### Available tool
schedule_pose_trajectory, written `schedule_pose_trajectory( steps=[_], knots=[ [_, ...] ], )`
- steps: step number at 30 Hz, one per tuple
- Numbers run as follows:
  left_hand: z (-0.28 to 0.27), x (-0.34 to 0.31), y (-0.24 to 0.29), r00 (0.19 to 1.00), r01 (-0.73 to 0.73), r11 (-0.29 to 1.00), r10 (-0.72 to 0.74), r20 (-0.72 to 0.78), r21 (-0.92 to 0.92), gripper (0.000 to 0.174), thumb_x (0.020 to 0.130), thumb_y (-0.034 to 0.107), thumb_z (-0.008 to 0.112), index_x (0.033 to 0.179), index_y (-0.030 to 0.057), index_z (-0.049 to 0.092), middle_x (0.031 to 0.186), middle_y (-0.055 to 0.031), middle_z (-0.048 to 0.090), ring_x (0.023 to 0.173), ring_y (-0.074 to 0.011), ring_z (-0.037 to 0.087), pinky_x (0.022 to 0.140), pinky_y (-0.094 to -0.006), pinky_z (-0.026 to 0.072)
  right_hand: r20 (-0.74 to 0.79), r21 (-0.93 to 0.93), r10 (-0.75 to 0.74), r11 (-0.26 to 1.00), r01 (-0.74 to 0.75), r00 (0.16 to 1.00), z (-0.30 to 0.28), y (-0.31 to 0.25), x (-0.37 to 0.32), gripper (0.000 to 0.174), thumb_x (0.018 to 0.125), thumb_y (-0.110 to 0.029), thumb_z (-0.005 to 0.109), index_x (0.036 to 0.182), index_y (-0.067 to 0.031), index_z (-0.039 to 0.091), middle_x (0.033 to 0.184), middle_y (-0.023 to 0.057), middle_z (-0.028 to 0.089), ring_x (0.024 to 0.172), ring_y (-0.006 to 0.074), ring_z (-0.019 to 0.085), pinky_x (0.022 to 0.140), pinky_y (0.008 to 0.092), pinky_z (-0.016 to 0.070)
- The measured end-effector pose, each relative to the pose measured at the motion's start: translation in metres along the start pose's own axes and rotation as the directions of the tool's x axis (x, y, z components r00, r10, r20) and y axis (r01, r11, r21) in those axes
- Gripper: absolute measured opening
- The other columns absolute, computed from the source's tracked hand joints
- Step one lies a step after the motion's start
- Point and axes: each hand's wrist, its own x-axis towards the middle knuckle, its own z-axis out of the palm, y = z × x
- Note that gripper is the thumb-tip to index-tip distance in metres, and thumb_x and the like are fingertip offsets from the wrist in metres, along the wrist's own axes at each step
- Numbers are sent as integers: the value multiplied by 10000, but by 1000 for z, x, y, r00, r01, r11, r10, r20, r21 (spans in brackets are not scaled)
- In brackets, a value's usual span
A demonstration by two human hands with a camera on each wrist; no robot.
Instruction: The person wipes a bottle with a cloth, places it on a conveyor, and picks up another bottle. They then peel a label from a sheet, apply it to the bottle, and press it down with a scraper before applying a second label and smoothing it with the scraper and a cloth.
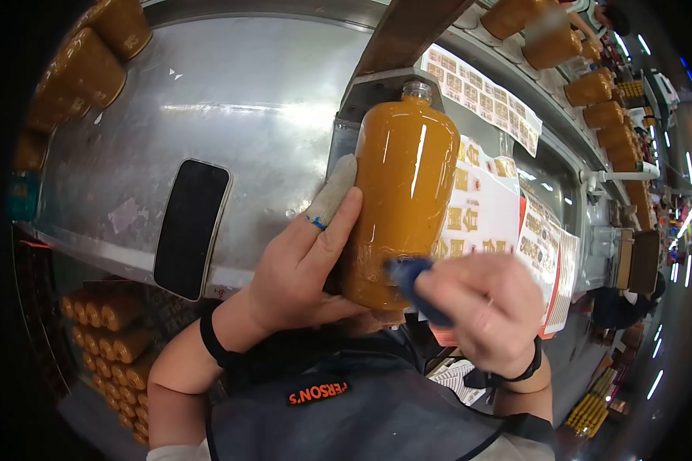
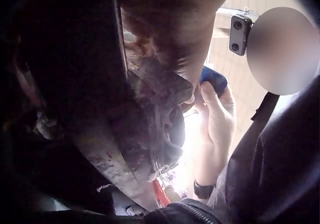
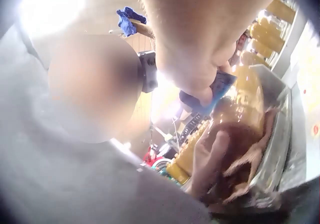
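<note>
A large amber-coloured glass bottle (image 1: 407,169) lies on its side in the head view, its clear neck pointing away from the person. My left hand (image 1: 288,269) holds it at the left side, fingers along the glass and thumb near the base. One finger wears a pale finger cover (image 1: 334,190) tied with blue. Between its fingers and thumb, my right hand (image 1: 492,307) grips a flat blue scraper (image 1: 421,286), blurred, right at the lower part of the bottle. A wrinkled clear label (image 1: 384,265) shows there. In the right wrist view the blue scraper (image 3: 220,91) overlaps the bottle.
Printed label sheets (image 1: 480,203) lie right of the bottle, and a metal stand (image 1: 348,104) is at its neck. A black phone (image 1: 192,227) rests on the metal table (image 1: 269,77). More amber bottles (image 1: 84,73) stand at the far left and along the right.
</note>
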Motion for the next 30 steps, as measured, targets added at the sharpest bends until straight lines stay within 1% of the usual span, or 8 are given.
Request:
schedule_pose_trajectory(
  steps=[4, 11, 14, 16, 18, 22, 23, 30],
  knots=[
    [-6, -5, 3, 991, 92, 996, -91, 98, -10, 1103, 651, 388, 875, 1486, -94, 340, 1381, -338, 490, 1146, -457, 592, 948, -428, 508, 52, 68, -29, 997, 25, 998, -1, -4, 0, 363, 660, -106, 744, 1017, -41, 758, 872, 73, 678, 759, 222, 663, 639, 302, 549],
    [-4, -1, 2, 998, 53, 997, -51, 43, -49, 1145, 608, 335, 897, 1497, -92, 316, 1317, -315, 533, 1066, -437, 616, 909, -421, 518, -20, -73, 50, 996, -52, 999, -4, 6, 1, 351, 665, -104, 719, 1010, -51, 757, 903, 76, 686, 788, 204, 670, 651, 284, 547],
    [-5, -2, 0, 998, 42, 998, -40, 38, -45, 1148, 595, 316, 908, 1493, -93, 321, 1327, -317, 527, 1088, -438, 612, 912, -417, 519, 79, 5, -29, 1000, 29, 996, -5, -11, 4, 362, 649, -101, 736, 1007, -52, 758, 914, 82, 690, 802, 205, 678, 651, 279, 549],
    [-9, -3, 2, 980, 161, 985, -151, 132, -65, 1159, 583, 320, 914, 1491, -92, 323, 1382, -325, 489, 1179, -446, 575, 970, -416, 499, 44, -19, -90, 996, 91, 995, 3, -8, -4, 363, 655, -113, 743, 1012, -48, 757, 920, 90, 691, 802, 218, 682, 653, 281, 554],
    [-8, 0, 1, 991, 110, 992, -104, 88, -61, 1152, 582, 314, 913, 1488, -91, 326, 1395, -325, 478, 1224, -449, 546, 1004, -426, 476, -34, -54, -9, 999, 7, 999, 4, -5, -7, 350, 673, -120, 748, 1015, -47, 758, 927, 97, 692, 800, 229, 683, 665, 280, 560],
    [-7, 4, -4, 995, 77, 994, -72, 67, -77, 1138, 577, 306, 908, 1480, -87, 339, 1433, -328, 442, 1365, -455, 433, 1100, -461, 393, 44, 45, 9, 999, -11, 999, 0, -10, -10, 341, 686, -100, 758, 1022, -46, 757, 926, 102, 691, 788, 232, 676, 681, 300, 564],
    [-7, 5, -4, 995, 77, 994, -71, 69, -81, 1138, 577, 306, 908, 1480, -87, 339, 1433, -328, 442, 1365, -455, 433, 1100, -461, 393, 9, -55, 39, 998, -39, 999, -2, -7, -7, 335, 698, -117, 727, 1024, -45, 757, 917, 91, 690, 797, 229, 674, 692, 303, 565],
    [-7, 6, -7, 994, 76, 993, -68, 89, -86, 1136, 571, 315, 903, 1478, -80, 344, 1432, -296, 461, 1402, -457, 389, 1111, -482, 374, -42, -35, 91, 995, -93, 995, 1, -2, -9, 351, 667, -82, 734, 1016, -57, 764, 905, 71, 693, 779, 209, 660, 641, 291, 535]
  ],
)
